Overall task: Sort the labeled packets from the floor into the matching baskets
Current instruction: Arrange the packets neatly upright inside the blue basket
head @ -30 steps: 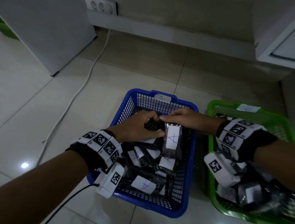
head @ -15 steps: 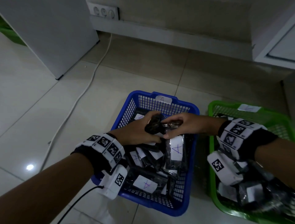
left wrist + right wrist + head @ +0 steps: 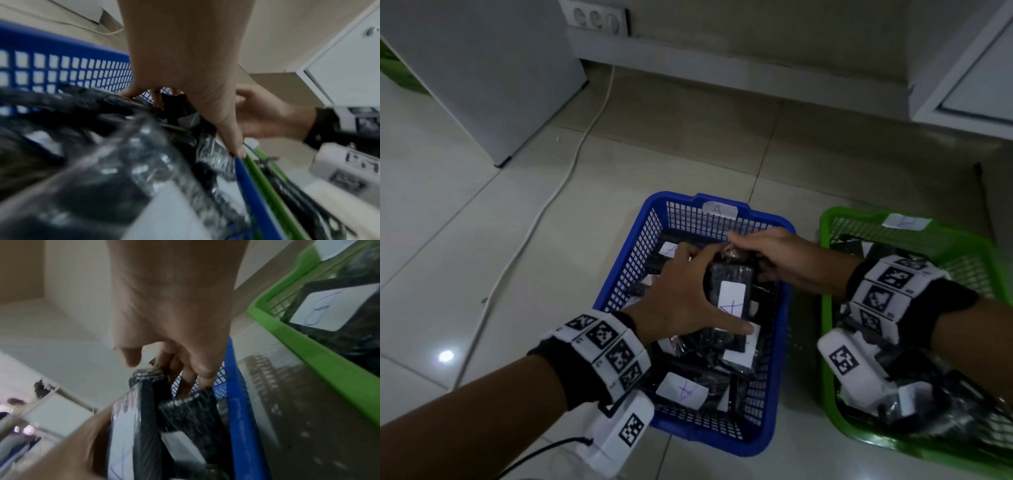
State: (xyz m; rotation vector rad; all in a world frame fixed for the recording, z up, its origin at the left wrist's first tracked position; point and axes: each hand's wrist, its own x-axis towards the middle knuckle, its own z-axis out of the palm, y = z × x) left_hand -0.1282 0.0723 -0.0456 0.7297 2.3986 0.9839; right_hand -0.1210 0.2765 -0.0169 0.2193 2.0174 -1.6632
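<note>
A blue basket [image 3: 717,209] tagged "A" stands on the tile floor and holds several black packets with white "A" labels. Over its pile my left hand [image 3: 688,294] grips a black packet [image 3: 732,284] by its left side, thumb along the lower edge. My right hand [image 3: 763,250] pinches that packet's top seam [image 3: 144,374] from the far side. To the right a green basket [image 3: 825,308] holds more black packets, one with a white label [image 3: 333,308]. In the left wrist view my left hand [image 3: 185,81] reaches over blurred packets inside the blue basket's wall [image 3: 61,65].
A white cable [image 3: 571,164] runs across the floor left of the blue basket, from a wall socket strip [image 3: 595,17]. A white cabinet [image 3: 482,75] stands back left and another white unit [image 3: 969,85] back right. The two baskets sit close together.
Both hands have come a little nearer to me over the blue basket. A packet with its "A" label facing up is now held between them, where they held a dark bundle before.
</note>
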